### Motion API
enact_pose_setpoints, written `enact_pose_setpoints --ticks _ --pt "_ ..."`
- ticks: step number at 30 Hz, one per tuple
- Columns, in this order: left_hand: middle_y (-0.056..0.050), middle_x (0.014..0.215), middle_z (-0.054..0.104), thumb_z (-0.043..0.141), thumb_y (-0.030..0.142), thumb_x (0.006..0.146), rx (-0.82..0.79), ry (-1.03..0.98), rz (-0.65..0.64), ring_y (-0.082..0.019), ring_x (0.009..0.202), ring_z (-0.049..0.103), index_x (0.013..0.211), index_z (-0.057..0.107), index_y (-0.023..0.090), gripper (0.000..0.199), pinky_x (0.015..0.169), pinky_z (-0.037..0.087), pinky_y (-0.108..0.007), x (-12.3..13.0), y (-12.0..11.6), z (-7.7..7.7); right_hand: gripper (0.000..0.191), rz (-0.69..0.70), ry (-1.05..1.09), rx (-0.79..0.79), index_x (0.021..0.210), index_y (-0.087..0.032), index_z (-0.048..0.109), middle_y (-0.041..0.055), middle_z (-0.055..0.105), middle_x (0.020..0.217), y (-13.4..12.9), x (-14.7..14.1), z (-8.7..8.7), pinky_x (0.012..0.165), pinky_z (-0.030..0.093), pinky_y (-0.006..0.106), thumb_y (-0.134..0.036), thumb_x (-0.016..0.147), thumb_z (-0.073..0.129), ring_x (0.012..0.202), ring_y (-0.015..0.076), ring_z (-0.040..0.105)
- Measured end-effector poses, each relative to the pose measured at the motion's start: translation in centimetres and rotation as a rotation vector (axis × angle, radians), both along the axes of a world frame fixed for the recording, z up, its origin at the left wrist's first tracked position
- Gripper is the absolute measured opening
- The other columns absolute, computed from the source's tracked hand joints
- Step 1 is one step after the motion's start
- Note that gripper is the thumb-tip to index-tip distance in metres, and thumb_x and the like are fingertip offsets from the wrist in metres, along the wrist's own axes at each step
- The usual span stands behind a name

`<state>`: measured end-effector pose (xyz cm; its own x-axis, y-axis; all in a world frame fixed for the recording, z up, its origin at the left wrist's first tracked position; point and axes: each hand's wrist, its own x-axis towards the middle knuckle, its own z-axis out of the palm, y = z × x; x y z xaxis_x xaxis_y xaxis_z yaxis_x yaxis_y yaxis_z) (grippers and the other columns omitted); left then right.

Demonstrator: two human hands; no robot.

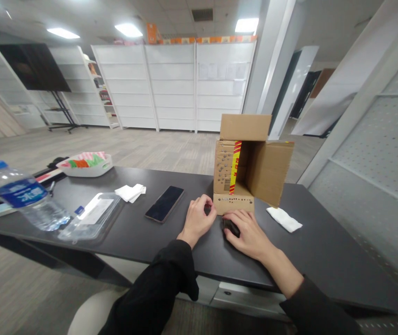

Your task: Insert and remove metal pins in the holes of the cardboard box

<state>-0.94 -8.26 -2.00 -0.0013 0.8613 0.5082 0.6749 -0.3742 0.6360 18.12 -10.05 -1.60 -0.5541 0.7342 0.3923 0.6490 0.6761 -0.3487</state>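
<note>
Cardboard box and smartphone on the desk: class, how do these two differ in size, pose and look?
Size: the cardboard box is far bulkier than the thin smartphone.
Pose: the box stands with its opening facing the wearer and flaps spread; the smartphone lies flat.
Look: the box is brown with red-and-yellow tape; the smartphone shows a dark screen.
Shared: both rest on the dark desk.

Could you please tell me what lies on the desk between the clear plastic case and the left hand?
In the head view, a dark phone lies flat on the desk between the clear plastic case and the left hand.
</note>
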Motion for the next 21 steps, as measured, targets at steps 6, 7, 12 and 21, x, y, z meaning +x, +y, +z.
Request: enact_pose_setpoints --ticks 6,7,12,21 --pt "0.001 0.081 0.066 0.055 0.016 0.082 0.003 0.005 0.01 -0.016 0.081 0.06 0.081 0.051 0.022 0.007 0.079 0.039 -0.03 0.01 0.08 -0.01 0.024 0.013 -0.001 -0.024 0.108 -0.022 0.059 0.0073 0.067 0.111 -0.14 0.06 0.01 0.092 0.036 0.042 -0.025 0.084 0.058 0.103 0.0249 0.057" --pt "0.001 0.081 0.066 0.055 0.016 0.082 0.008 0.005 0.009 -0.016 0.081 0.06 0.081 0.051 0.022 0.007 0.079 0.039 -0.03 0.0 0.11 -0.07 0.025 0.016 -0.001 -0.023 0.109 -0.021 0.059 0.0072 0.067 0.11 -0.15 0.06 0.0 0.092 0.036 0.042 -0.025 0.084 0.059 0.102 0.0247 0.057" --pt "0.001 0.081 0.066 0.055 0.017 0.082 0.016 0.006 0.005 -0.016 0.081 0.06 0.081 0.051 0.022 0.007 0.08 0.039 -0.03 -0.05 0.18 -0.32 0.026 0.037 -0.02 -0.004 0.108 -0.021 0.059 0.0082 0.068 0.109 -0.25 0.03 -0.11 0.091 0.035 0.042 -0.025 0.082 0.059 0.101 0.0258 0.056" --pt "0.001 0.08 0.066 0.055 0.017 0.082 0.005 0.001 0.012 -0.016 0.08 0.06 0.081 0.051 0.022 0.006 0.079 0.04 -0.03 0.02 0.08 -0.05 0.022 0.023 -0.049 0.014 0.105 -0.021 0.061 0.0078 0.069 0.104 -0.2 -0.18 0.1 0.09 0.035 0.041 -0.025 0.084 0.058 0.099 0.0249 0.056"
